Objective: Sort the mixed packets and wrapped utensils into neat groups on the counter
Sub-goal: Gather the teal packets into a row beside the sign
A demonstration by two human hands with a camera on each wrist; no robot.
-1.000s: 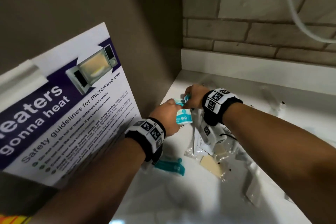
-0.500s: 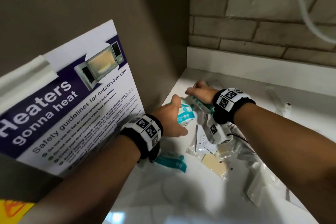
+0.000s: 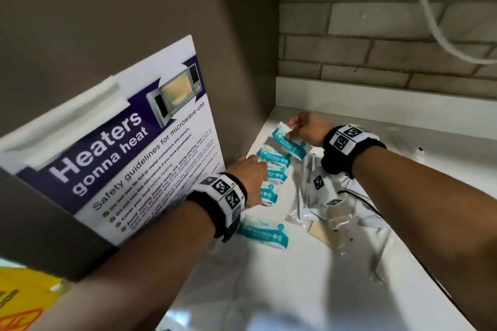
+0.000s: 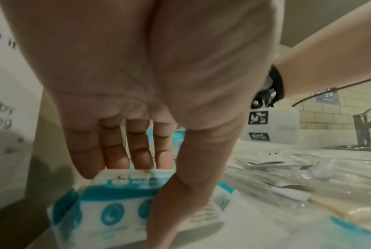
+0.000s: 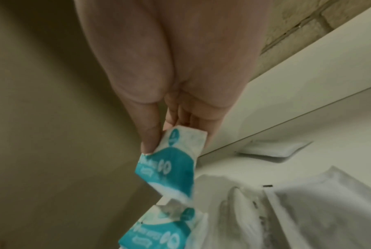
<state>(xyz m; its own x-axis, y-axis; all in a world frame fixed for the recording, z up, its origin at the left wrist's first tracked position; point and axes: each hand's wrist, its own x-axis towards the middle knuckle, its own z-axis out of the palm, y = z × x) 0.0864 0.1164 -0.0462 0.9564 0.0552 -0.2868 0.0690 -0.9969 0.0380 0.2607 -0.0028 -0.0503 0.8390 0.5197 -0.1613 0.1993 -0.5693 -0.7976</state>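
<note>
i'm pinching a teal packet [image 5: 171,161] by its corner with my right hand [image 3: 309,129], left hand [image 3: 250,177] lying flat-fingered on the teal row [image 3: 271,169]; it's risking slipping and scattering them.

A grey-brown side wall [image 3: 134,8] is standing at left, a pale brick wall [image 3: 376,35] is running behind the white counter [image 3: 309,277].

Head cam looks down over both forearms at the white counter [image 3: 309,271] corner. Wrist cams sit under each palm, very close, facing fingers; all share the teal packets [image 3: 274,169].
</note>
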